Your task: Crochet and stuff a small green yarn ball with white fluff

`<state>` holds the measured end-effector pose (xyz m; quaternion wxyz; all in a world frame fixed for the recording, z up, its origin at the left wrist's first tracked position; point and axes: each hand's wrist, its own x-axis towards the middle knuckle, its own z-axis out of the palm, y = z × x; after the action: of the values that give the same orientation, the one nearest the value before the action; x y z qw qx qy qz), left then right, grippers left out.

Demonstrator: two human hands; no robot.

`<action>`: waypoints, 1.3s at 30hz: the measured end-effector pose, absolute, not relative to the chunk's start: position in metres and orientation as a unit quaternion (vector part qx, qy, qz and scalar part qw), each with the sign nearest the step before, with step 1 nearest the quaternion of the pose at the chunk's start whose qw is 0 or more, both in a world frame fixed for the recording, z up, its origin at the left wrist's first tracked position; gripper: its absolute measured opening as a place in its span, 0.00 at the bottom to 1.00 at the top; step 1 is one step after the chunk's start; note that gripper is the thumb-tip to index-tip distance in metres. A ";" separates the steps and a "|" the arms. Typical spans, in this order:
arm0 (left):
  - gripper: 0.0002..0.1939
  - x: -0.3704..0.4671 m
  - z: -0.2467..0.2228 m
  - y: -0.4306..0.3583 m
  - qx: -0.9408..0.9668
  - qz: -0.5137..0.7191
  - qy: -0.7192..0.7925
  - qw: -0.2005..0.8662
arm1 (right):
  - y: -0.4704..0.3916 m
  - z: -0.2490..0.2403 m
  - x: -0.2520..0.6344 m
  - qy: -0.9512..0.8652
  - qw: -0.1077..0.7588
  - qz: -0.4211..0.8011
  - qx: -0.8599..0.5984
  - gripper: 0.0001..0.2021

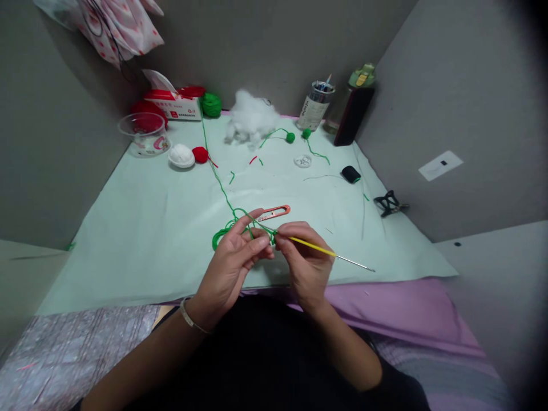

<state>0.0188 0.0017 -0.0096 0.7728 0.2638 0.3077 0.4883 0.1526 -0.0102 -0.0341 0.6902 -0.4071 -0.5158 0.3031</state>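
Note:
My right hand (305, 260) is closed around a yellow-handled crochet hook (314, 246), whose bare metal end points down to the right. Close beside it, my left hand (240, 254) pinches a small piece of green yarn work (273, 235), with a strand running over the raised index finger. The hook's working tip meets the yarn between the two hands and is partly hidden by fingers. From there the green yarn (217, 178) leads back to a green ball (211, 105). Loose green loops (220, 238) lie behind my left hand, next to orange thread snips (276, 212).
White stuffing (252, 117), two small green crocheted balls (290, 137), a pen jar (315, 107) and a bottle (353, 105) stand toward the back. At left are a clear tub (145, 134), white yarn (181, 155) and red yarn (200, 154). A black claw clip (389, 204) lies right.

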 end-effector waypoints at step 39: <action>0.31 0.009 -0.019 0.003 0.602 0.591 0.380 0.378 | -0.012 -0.034 0.152 -0.522 0.656 0.318 -0.442 0.07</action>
<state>0.0094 0.0031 -0.0192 0.3783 0.6025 0.3804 0.5909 0.1521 -0.0117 -0.0338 0.6565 -0.4418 -0.5220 0.3184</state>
